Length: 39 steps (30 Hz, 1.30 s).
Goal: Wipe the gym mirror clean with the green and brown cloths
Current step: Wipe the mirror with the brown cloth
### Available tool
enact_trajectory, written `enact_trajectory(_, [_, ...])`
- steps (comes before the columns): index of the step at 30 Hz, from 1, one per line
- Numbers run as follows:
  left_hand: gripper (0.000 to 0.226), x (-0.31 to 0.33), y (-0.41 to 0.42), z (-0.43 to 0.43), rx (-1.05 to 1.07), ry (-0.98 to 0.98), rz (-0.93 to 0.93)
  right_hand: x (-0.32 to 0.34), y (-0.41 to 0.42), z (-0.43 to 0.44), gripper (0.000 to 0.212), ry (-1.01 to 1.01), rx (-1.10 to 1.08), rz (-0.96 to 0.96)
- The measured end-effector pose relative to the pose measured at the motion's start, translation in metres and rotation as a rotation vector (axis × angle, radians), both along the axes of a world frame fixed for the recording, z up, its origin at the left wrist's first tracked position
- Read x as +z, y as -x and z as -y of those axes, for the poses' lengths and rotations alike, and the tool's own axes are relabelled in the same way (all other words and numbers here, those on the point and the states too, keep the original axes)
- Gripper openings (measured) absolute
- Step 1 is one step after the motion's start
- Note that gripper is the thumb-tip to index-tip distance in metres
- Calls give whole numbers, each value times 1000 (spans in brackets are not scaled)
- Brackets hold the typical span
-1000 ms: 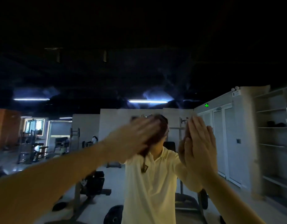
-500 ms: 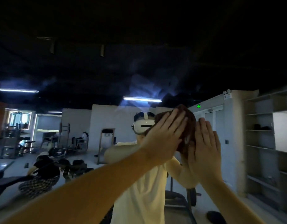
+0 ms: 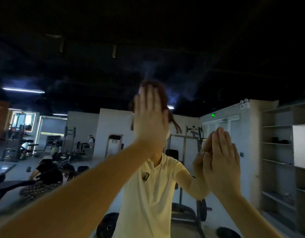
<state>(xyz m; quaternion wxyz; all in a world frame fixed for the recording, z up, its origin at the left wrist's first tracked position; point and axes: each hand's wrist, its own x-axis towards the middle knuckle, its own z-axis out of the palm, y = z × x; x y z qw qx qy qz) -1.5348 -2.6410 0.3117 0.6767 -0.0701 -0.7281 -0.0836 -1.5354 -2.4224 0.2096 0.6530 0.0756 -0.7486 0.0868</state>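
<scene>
Straight, close-set fingers of the left hand are pressing a crumpled brown fabric cloth flat against the large gym mirror, gripping nothing and bearing on the cloth with an open palm at head height. The cloth is lying between the hand and the glass, peeking out above the fingertips and along the hand's right edge, with a thin frayed tail dangling beside the heel of the palm; the hand is covering the rest. Lower and to the right, well apart from the cloth, the right hand is resting flat on the glass with its fingers straight, together and pointing up, holding nothing and meeting its own reflection. In the mirror, the person's pale yellow polo shirt is showing between the two arms. At the far right an open grey shelving unit is standing against the wall, one of its shelves carrying a few dark objects too small to identify. A green exit sign is glowing above the doors beside it.
</scene>
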Motion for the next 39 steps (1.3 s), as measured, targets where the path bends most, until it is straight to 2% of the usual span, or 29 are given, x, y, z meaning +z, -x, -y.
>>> enact_trajectory(4, [66, -74, 2, -23, -19, 466, 14, 2, -16, -5, 69, -46, 46, 57])
enact_trajectory(7, [86, -133, -2, 15, 34, 900, 135, -7, -29, -11, 71, -100, 77, 83])
enact_trajectory(9, [94, -134, -8, 46, 107, 1005, 198, -16, -34, -18, 69, -152, 87, 60])
enact_trajectory(11, [90, -102, -10, 61, 186, 923, 223, -22, -37, -29, 67, -163, 88, 57])
enact_trajectory(12, [83, -79, -10, 62, 203, 797, 202, -26, -38, -36, 67, -161, 89, 66])
enact_trajectory(14, [70, -31, -10, 53, 133, 412, 135, -35, -39, -50, 67, -160, 92, 82])
enact_trajectory(16, [67, -3, -10, 31, 52, 102, 89, -48, -39, -65, 68, -181, 95, 113])
enact_trajectory(17, [68, -2, -8, 16, 23, 37, 70, -56, -39, -74, 68, -194, 91, 131])
enact_trajectory(19, [67, -22, -2, -19, -10, 65, 28, -69, -39, -90, 67, -207, 78, 167])
enact_trajectory(22, [69, -89, -1, -54, -27, 284, 91, -86, -36, -104, 60, -227, 25, 218])
enact_trajectory(25, [76, -165, -2, -74, 19, 528, 118, -98, -29, -108, 57, -261, 62, 232])
enact_trajectory(29, [76, -273, -16, -55, 70, 994, 291, -109, -31, -97, 60, -214, 103, 279])
enact_trajectory(31, [81, -293, -25, -34, 93, 1255, 379, -112, -32, -95, 61, -196, 108, 302])
enact_trajectory(32, [84, -282, -26, -30, 65, 1311, 400, -112, -32, -96, 63, -192, 105, 314])
enact_trajectory(33, [84, -262, -27, -30, 28, 1285, 383, -111, -33, -97, 65, -197, 105, 328])
enact_trajectory(34, [80, -237, -29, -35, 25, 1171, 357, -110, -33, -99, 66, -203, 107, 341])
enact_trajectory(37, [65, -165, -25, -40, 102, 483, 231, -106, -35, -104, 63, -220, 115, 337])
enact_trajectory(38, [63, -158, -22, -41, 127, 300, 218, -105, -36, -104, 62, -224, 113, 331])
enact_trajectory(39, [64, -162, -20, -45, 112, 205, 191, -105, -36, -104, 61, -228, 112, 325])
